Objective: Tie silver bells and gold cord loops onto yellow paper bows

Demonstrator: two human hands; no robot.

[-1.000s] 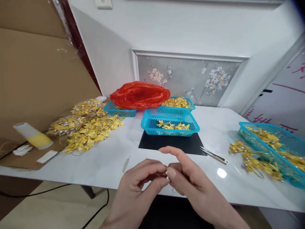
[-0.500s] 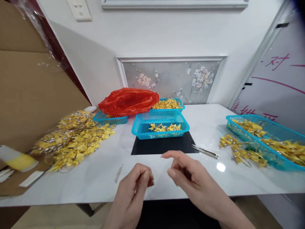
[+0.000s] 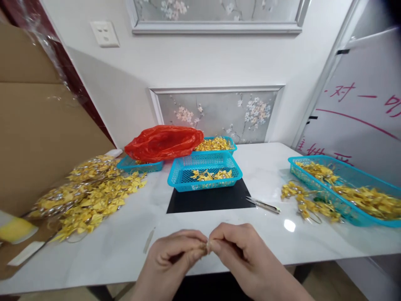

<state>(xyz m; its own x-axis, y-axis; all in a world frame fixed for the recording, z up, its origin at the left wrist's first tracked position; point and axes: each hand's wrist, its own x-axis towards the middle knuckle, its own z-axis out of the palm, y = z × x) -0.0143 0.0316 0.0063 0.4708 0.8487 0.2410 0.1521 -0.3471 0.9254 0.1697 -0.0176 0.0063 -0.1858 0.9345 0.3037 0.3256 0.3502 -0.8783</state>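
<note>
My left hand (image 3: 175,255) and my right hand (image 3: 239,255) meet at the near edge of the white table (image 3: 131,238). Both are closed in a pinch, fingertips touching each other around something tiny that I cannot make out. Straight ahead, a blue basket (image 3: 204,172) with a few yellow folded pieces stands at the back edge of a black mat (image 3: 206,201). Small scissors (image 3: 262,204) lie just right of the mat.
A heap of yellow folded pieces (image 3: 89,194) covers the table's left side. A red plastic bag (image 3: 163,142) lies over a blue basket (image 3: 139,166); another basket (image 3: 216,144) sits behind. A long blue basket (image 3: 341,186) with yellow pieces stands right. Cardboard (image 3: 40,133) leans left.
My hands, apart half a second ago with the right fingers loosely spread, have come together in a pinch. The view has tilted upward.
</note>
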